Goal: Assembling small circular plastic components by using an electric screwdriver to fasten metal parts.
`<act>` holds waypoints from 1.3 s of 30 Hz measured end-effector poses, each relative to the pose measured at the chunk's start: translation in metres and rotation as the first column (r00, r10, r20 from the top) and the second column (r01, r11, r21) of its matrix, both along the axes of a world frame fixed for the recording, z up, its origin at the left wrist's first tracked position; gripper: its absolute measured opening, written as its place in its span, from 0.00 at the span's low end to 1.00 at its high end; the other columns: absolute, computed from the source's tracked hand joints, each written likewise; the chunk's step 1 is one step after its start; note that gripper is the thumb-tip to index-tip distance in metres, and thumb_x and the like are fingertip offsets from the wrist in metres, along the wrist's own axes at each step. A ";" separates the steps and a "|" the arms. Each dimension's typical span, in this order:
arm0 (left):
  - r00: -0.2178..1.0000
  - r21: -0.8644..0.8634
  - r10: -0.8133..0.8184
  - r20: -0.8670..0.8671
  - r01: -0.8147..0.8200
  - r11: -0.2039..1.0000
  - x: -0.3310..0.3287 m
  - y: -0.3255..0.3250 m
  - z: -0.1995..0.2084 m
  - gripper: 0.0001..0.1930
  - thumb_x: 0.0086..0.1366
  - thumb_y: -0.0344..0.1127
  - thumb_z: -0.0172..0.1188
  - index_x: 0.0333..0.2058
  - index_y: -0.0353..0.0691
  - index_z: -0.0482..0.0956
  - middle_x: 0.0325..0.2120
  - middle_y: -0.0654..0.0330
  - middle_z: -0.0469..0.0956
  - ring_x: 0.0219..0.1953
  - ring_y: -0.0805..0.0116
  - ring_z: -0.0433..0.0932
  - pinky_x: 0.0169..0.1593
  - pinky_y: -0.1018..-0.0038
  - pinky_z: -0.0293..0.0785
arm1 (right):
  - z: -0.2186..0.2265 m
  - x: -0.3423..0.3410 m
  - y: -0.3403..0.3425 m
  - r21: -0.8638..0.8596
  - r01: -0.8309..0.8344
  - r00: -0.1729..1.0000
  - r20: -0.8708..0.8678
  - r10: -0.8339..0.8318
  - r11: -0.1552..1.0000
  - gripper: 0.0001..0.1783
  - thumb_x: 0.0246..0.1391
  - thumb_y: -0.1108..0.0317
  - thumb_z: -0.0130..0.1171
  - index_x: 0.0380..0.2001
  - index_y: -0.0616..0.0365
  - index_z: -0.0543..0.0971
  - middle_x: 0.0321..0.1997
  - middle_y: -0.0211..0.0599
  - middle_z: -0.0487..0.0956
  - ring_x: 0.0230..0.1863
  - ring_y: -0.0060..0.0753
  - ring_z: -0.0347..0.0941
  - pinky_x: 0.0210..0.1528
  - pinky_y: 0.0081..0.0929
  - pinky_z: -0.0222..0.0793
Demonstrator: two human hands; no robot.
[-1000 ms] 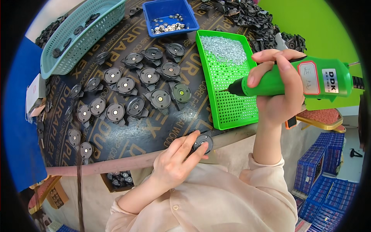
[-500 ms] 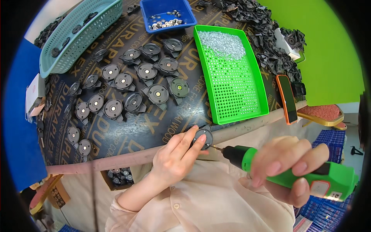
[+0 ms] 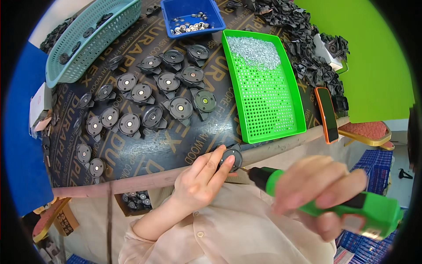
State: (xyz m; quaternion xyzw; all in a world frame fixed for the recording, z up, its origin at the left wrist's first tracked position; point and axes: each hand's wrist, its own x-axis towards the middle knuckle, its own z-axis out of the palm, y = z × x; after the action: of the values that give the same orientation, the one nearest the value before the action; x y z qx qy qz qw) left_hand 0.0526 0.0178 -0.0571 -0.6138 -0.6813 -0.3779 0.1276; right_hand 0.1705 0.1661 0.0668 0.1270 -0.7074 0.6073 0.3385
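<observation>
Cream cloth of the person's shirt [image 3: 246, 229] fills the near side, below the pinkish edging [image 3: 127, 185] of a table [image 3: 206, 136] with a dark, gold-lettered top. Past that edge, a green perforated tray [image 3: 263, 116] carries silvery screws [image 3: 257, 53] heaped at its far end, and an orange-framed phone [image 3: 326, 115] lies just beside it. Left of the tray, loose rows of round black assemblies [image 3: 180, 108] spread over the top. Farther back stand a blue bin [image 3: 195, 34] of small metal pieces and a pale teal basket [image 3: 94, 48]; a heap of black parts [image 3: 303, 48] lies along the far right. Blue and bright green panels flank the table, with a red-cushioned seat [image 3: 365, 131] at the right.

At the near edge, a round black plastic part [image 3: 232, 157] sits between the fingers of the left hand [image 3: 198, 185], which are clamped on its rim. The bit of a green electric screwdriver [image 3: 379, 212] points at the part's lower right; whether they touch is unclear.

Back upward, the left hand reaches in from the lower left. The blurred right hand [image 3: 314, 182] wraps its fingers around the screwdriver's body, holding it slanted, bit to the left.
</observation>
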 end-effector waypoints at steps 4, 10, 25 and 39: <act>0.998 0.013 -0.006 0.068 0.005 1.000 0.003 -0.001 0.003 0.22 0.41 0.30 0.72 0.38 0.32 0.80 0.39 0.45 0.79 0.31 0.59 0.78 0.33 0.74 0.77 | 0.002 -0.003 -0.001 -0.109 0.177 0.983 -0.032 -0.182 0.978 0.12 0.54 0.68 0.50 0.36 0.61 0.61 0.35 0.53 0.73 0.14 0.36 0.70 0.15 0.32 0.70; 0.998 0.003 -0.007 0.064 0.007 1.000 0.002 0.000 0.002 0.22 0.41 0.31 0.73 0.38 0.32 0.80 0.40 0.46 0.79 0.31 0.60 0.78 0.33 0.74 0.77 | 0.001 -0.010 -0.001 -0.105 0.220 0.975 0.057 -0.215 0.970 0.11 0.55 0.69 0.47 0.36 0.64 0.60 0.35 0.58 0.73 0.14 0.39 0.70 0.17 0.33 0.71; 0.983 -0.019 -0.068 0.171 0.072 0.997 -0.006 -0.017 0.016 0.18 0.49 0.31 0.68 0.39 0.29 0.79 0.38 0.47 0.78 0.32 0.63 0.77 0.33 0.77 0.77 | 0.007 -0.016 0.001 -0.164 -0.036 0.982 -0.190 0.004 0.986 0.13 0.54 0.66 0.51 0.37 0.62 0.63 0.37 0.51 0.74 0.13 0.32 0.69 0.14 0.25 0.68; 0.617 -0.298 0.688 -0.381 -0.787 0.541 -0.056 -0.183 0.058 0.20 0.51 0.28 0.65 0.46 0.48 0.80 0.43 0.56 0.75 0.41 0.58 0.74 0.41 0.67 0.73 | 0.007 0.002 0.028 -0.102 0.148 0.958 -0.234 -0.168 0.984 0.15 0.57 0.66 0.42 0.43 0.65 0.64 0.38 0.52 0.72 0.10 0.27 0.62 0.16 0.26 0.59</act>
State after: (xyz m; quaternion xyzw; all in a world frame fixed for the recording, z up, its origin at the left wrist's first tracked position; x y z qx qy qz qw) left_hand -0.0037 -0.1647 0.0013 -0.3162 -0.9239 -0.0548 0.2084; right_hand 0.1722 0.1937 0.0738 0.1289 -0.6427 0.5874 0.4746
